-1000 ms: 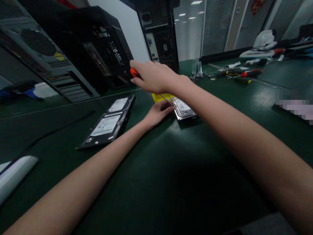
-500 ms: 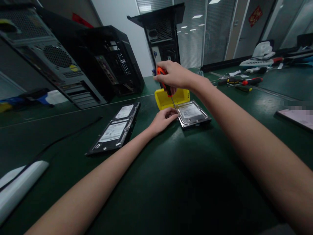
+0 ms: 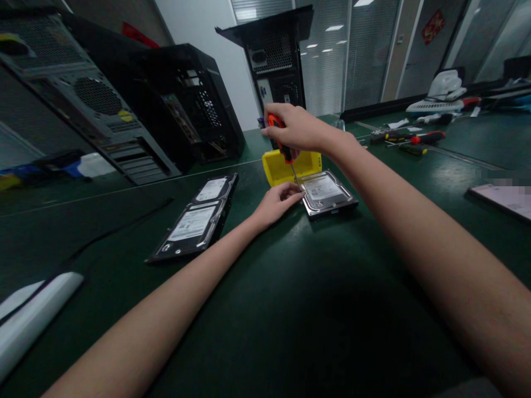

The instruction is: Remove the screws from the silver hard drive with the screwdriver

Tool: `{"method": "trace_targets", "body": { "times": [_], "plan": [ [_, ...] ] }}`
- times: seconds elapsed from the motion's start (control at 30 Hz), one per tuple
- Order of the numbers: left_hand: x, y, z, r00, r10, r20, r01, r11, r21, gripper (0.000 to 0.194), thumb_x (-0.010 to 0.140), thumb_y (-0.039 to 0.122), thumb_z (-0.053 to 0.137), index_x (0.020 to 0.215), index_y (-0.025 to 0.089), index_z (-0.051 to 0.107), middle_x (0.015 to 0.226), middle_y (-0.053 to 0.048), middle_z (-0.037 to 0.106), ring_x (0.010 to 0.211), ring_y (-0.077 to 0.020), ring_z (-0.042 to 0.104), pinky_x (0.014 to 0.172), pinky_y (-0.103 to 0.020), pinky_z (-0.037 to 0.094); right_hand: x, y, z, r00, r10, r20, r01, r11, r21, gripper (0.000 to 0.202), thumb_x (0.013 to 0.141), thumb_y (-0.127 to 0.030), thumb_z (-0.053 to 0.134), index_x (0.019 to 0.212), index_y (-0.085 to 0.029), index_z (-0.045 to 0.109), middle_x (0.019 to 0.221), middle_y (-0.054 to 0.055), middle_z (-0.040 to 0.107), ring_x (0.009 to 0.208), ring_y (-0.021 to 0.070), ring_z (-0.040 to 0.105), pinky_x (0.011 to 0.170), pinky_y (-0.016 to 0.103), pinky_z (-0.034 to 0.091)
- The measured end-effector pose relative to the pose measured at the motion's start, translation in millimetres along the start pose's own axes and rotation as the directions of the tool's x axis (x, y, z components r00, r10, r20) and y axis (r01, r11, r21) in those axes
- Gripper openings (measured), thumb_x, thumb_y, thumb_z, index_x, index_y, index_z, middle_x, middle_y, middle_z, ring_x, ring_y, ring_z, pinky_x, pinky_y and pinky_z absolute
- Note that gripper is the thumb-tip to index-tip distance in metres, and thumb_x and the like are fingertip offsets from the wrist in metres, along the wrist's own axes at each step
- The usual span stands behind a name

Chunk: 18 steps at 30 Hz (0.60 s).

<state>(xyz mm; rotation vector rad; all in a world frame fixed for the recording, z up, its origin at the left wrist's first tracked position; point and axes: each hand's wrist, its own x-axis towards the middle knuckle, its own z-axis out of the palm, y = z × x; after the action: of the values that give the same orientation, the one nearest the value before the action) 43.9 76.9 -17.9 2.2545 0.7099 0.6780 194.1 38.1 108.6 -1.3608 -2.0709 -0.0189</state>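
A silver-and-black hard drive [image 3: 329, 190] with a white label lies on the green table. My left hand [image 3: 277, 202] is closed at its left edge, thumb and fingertips gripping the rim; the contact is small in view. Above, my right hand [image 3: 292, 128] wraps round the orange-and-black handle of a screwdriver [image 3: 286, 152]. Its shaft slants down to the drive's left edge, close beside my left fingertips; the exact tip is hard to make out. Behind the drive stands a yellow open case [image 3: 276, 168]. Two more hard drives [image 3: 193, 224] lie end to end left of my left hand.
Black computer cases [image 3: 194, 99] stand at the back left, and another [image 3: 276, 61] stands behind my right hand. Pliers [image 3: 427, 138] and other hand tools lie at the back right. A flat pinkish device [image 3: 506, 199] rests at the right. A black cable [image 3: 112, 235] crosses the left side.
The screwdriver handle and my right hand have shifted very slightly to the right. My left hand and the hard drive look unmoved.
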Motion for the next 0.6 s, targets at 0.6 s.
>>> {"method": "trace_targets", "body": {
  "times": [0.6],
  "plan": [
    [-1.2,3.4,1.0,1.000,-0.022,-0.001,0.022,0.998,-0.060,0.031,0.084,0.039,0.057,0.097,0.011,0.062,0.092,-0.006,0.063,0.079,-0.0146,0.056,0.074,-0.029,0.044,1.8,3.8,1.9,0.998,0.060,0.018,-0.062,0.988,0.142,0.027,0.092,-0.039,0.024,0.087,-0.017,0.039,0.087,0.008,0.058,0.051,0.0118,0.054,0.047,0.024,0.040]
  ]
}}
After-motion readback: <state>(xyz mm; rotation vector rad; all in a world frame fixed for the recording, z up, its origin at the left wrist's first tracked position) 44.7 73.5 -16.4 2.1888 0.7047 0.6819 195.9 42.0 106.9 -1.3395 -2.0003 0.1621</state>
